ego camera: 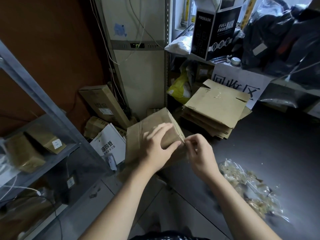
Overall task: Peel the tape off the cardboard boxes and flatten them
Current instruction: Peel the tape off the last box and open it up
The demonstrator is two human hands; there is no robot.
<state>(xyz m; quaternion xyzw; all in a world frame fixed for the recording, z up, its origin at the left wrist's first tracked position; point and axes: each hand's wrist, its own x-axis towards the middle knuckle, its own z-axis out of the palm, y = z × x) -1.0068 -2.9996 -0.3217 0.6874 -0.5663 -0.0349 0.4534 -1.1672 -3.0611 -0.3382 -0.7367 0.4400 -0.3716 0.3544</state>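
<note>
Cardboard box (149, 129) dead centre, tilted. Left hand (155, 148) spread flat across top face; right hand (200, 153) close beside, pinching box's 3 o'clock edge. Dark floor (277, 153) beneath. Flattened stack (216, 108) at 1 o'clock, tape scraps (245, 186) at 4, metal shelving (43, 104) at 9.

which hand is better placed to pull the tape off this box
Right: the right hand pinches at the edge of the cardboard box; the left hand lies spread on top, steadying it.
</note>
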